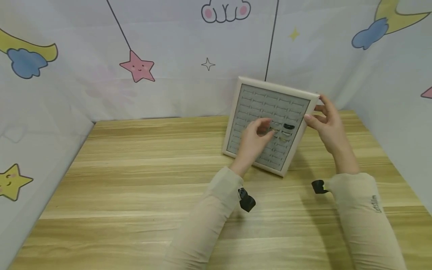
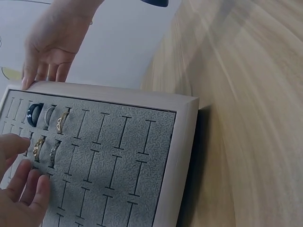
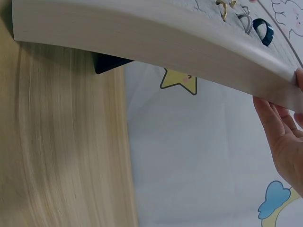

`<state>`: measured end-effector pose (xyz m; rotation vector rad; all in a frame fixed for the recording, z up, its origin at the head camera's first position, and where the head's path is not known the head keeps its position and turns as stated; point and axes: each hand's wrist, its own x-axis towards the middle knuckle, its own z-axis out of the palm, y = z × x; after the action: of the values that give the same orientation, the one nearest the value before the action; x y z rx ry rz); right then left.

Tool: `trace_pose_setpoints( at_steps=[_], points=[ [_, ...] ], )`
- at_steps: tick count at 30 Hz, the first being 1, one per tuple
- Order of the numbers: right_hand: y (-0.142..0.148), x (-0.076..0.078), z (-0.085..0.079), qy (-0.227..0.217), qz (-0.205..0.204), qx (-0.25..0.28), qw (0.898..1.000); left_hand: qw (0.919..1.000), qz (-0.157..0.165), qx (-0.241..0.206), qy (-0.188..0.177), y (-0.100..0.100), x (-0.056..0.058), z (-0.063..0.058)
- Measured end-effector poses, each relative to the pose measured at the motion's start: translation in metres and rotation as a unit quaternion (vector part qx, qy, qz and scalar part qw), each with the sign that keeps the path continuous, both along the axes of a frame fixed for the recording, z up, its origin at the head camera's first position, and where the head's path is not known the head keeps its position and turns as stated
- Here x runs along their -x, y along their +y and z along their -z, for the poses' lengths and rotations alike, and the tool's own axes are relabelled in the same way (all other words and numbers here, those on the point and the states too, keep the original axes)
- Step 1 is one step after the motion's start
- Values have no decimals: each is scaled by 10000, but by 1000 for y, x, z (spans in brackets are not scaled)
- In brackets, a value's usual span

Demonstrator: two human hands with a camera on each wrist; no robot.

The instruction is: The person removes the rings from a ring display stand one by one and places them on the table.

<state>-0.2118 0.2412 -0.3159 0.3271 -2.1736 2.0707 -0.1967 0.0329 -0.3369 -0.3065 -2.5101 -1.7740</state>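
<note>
A ring display board with a pale frame and slotted grey padding leans tilted back on the table. My right hand grips its upper right edge, thumb in front and fingers behind. In front of the padding, my left hand has thumb and fingers parted, fingertips close beside the rings. A black ring, a silver ring and a gold ring sit in the slots along one row. Another gold ring and silver ring sit in the neighbouring row, nearest the left fingertips.
The board stands on a wood-grain table. Behind it hangs a white cloth printed with stars, moons and clouds. A dark support piece shows behind the frame. Each wrist carries a small black camera.
</note>
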Motion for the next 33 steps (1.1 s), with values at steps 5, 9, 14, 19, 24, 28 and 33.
trace_pose_setpoints(
  at_steps=[5, 9, 14, 19, 24, 28, 33],
  points=[
    [-4, 0, -1, 24, -80, -157, 9998, 9998, -9, 107, 193, 1, -2, 1],
    [-5, -1, -2, 47, -111, -210, 9997, 9988, -41, 353, 331, 3, -3, 0],
    [-4, -1, -3, 20, -165, -302, 9994, 9909, -176, 1209, 564, 5, -4, -2],
    [-4, -2, -4, -23, -134, -428, 9990, 9740, -328, 2110, 764, 8, -4, -6],
    [-4, 0, -3, -22, -100, -523, 9986, 9615, -414, 2593, 809, 11, -4, -7],
    [-4, 0, -2, -18, -145, -451, 9989, 9567, -443, 2749, 849, 12, -3, -6],
    [-5, 1, 1, -18, -151, -254, 9996, 9632, -406, 2516, 854, 11, -5, -6]
  ],
)
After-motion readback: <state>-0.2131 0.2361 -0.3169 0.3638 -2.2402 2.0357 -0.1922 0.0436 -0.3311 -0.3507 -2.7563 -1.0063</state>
